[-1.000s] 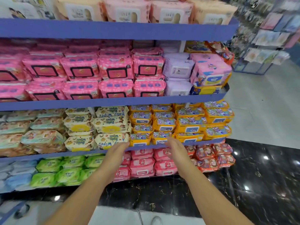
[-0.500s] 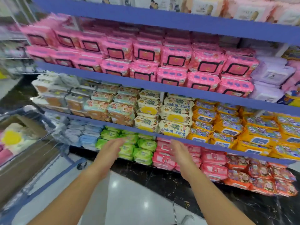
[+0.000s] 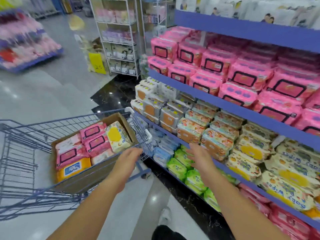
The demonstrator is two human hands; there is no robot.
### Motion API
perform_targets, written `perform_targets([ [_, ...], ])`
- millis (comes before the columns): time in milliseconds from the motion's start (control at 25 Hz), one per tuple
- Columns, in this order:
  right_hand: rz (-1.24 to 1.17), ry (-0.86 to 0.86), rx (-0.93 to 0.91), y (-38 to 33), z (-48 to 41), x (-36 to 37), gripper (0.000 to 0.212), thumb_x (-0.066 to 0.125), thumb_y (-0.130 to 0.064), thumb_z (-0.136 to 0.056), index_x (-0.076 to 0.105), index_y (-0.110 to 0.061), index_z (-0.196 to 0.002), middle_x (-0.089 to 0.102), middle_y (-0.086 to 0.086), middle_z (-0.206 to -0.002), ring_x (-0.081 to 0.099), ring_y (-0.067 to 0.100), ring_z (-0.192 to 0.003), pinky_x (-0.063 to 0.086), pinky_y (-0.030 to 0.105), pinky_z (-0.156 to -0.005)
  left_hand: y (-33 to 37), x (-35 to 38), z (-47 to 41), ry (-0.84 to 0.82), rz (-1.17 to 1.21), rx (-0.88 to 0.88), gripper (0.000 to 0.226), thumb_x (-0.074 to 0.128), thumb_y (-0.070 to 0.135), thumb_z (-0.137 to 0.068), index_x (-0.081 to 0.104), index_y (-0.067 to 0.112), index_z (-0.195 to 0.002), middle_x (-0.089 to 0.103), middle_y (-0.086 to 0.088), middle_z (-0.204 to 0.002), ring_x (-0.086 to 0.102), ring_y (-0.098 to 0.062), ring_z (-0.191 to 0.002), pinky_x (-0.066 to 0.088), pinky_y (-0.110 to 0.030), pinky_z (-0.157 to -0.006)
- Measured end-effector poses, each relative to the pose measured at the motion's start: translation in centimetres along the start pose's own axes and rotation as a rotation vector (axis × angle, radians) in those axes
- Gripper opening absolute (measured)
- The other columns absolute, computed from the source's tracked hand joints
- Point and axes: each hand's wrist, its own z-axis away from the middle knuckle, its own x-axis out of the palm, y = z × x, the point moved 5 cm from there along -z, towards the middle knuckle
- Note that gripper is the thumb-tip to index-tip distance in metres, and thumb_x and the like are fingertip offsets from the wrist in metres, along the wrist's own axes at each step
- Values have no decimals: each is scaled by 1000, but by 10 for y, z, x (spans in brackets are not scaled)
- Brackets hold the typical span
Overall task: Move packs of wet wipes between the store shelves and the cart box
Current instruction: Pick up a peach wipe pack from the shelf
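Both hands are hanging empty, fingers straight and relaxed. The left hand is hovering at the near rim of the cart, fingertips just beside its white-capped corner; whether they are touching it I cannot tell. The right hand is hovering with fingers spread in front of the shelves, just above the green packs on a low level. A cardboard box is sitting inside the cart, and wet-wipe packs are lying flat in it: pink packs, a cream pack with a yellow lid, and an orange pack. The shelves are carrying rows of stacked packs, with pink rows filling the upper levels to the right.
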Motion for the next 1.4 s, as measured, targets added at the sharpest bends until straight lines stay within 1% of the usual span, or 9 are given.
perform_targets([
  [200, 95, -171, 52, -32, -87, 139, 38, 44, -43, -105, 49, -22, -136, 55, 1, -134, 53, 25, -125, 42, 46, -109, 0, -96, -55, 180, 63, -95, 13, 60, 42, -97, 68, 33, -101, 65, 7, -119, 60, -20, -115, 48, -46, -97],
  [400, 300, -290, 84, -48, -136, 265, 32, 47, -42, -99, 61, -13, -104, 61, 16, -121, 56, 36, -116, 40, 59, -108, -28, -213, -96, 325, 70, -267, 64, 59, 70, -60, 66, 32, -112, 65, 5, -127, 60, -20, -117, 46, -47, -104],
  [680, 429, -309, 180, -40, -184, 388, 42, 47, -40, -102, 61, -7, -123, 58, 22, -135, 56, 38, -121, 39, 57, -109, -80, -332, -179, 351, 105, -419, 32, 59, 43, -97, 60, 22, -120, 59, -4, -130, 55, -22, -117, 44, -43, -100],
  [880, 483, -344, 205, -40, -205, 468, 41, 49, -46, -101, 54, -15, -127, 59, 10, -119, 60, 21, -93, 47, 28, -72, -104, -393, -241, 285, -23, -483, 56, 58, 43, -100, 48, 11, -145, 55, -7, -141, 55, -23, -122, 43, -39, -105],
  [960, 533, -365, 143, -47, -230, 495, 54, 53, -57, -91, 51, -21, -131, 56, 1, -111, 56, 19, -92, 46, 30, -75, -113, -413, -271, 268, -74, -489, 47, 61, 41, -99, 51, 17, -139, 60, -1, -134, 59, -18, -116, 49, -35, -99],
  [1120, 640, -327, 28, -75, -292, 544, 15, 61, -34, -97, 50, -30, -107, 55, -11, -99, 59, 12, -91, 47, 34, -85, -132, -446, -335, 338, -108, -508, 29, 61, 30, -97, 57, 22, -125, 69, -2, -122, 66, -19, -103, 54, -36, -91],
  [1240, 773, -301, -10, -81, -346, 567, 42, 73, -35, -89, 46, -21, -118, 56, -9, -101, 56, 17, -97, 45, 34, -87, -157, -461, -378, 376, -178, -556, 48, 61, 39, -96, 51, 15, -136, 62, 1, -114, 60, -22, -100, 47, -33, -87],
  [1320, 1008, -295, 8, -67, -378, 575, 65, 80, -49, -77, 48, -13, -120, 64, 1, -111, 62, 25, -103, 50, 41, -93, -179, -460, -392, 372, -243, -614, 38, 60, 37, -97, 53, 13, -126, 59, 4, -98, 55, -14, -82, 43, -28, -68],
  [1400, 1222, -347, 85, -46, -397, 579, 80, 80, -63, -67, 46, -12, -119, 63, 4, -115, 61, 29, -110, 45, 50, -103, -187, -454, -396, 371, -266, -682, 41, 63, 41, -95, 51, 12, -122, 60, 0, -108, 55, -14, -85, 37, -24, -63],
])
